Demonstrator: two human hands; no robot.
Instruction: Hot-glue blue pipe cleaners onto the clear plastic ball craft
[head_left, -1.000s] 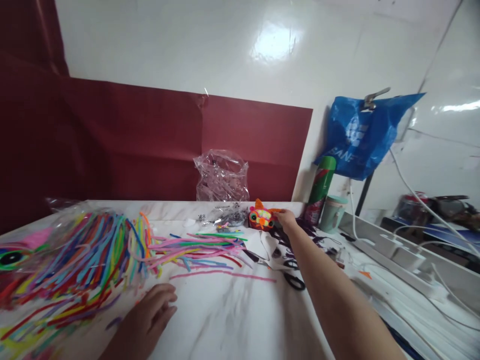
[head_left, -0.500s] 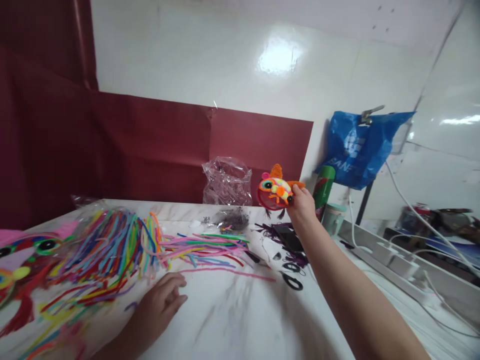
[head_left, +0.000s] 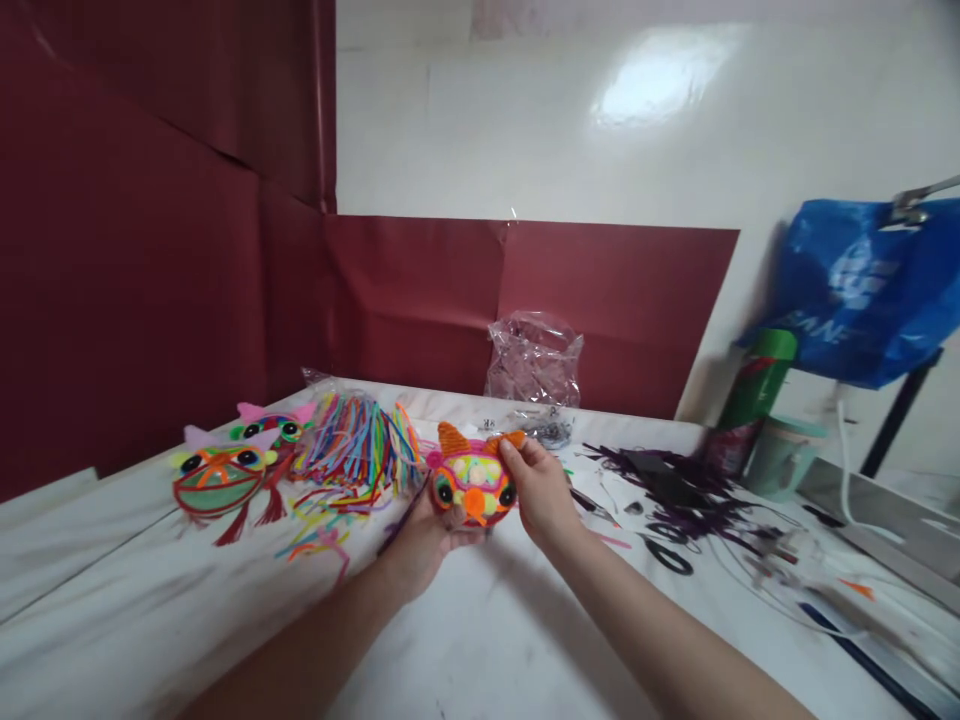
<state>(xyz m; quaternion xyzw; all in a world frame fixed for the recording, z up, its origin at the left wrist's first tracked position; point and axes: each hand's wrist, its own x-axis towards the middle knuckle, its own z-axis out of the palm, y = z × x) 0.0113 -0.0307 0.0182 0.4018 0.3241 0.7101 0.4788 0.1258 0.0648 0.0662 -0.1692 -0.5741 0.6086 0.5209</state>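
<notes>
1. Head view: we are holding the pipe-cleaner animal face (head_left: 474, 486) up off the table (head_left: 480, 640), just in front of the loose pipe cleaners (head_left: 360, 445).
2. Our left hand (head_left: 420, 535) is cupping it from below, fingers closed under its lower edge.
3. Our right hand (head_left: 536, 490) is pinching its orange ear side, thumb on top.
4. We are judging a light grip best, so the fuzzy wire is not getting bent.
5. We are keeping clear of the two finished faces (head_left: 225, 475) to the left and the scissors (head_left: 667, 555) to the right.
</notes>
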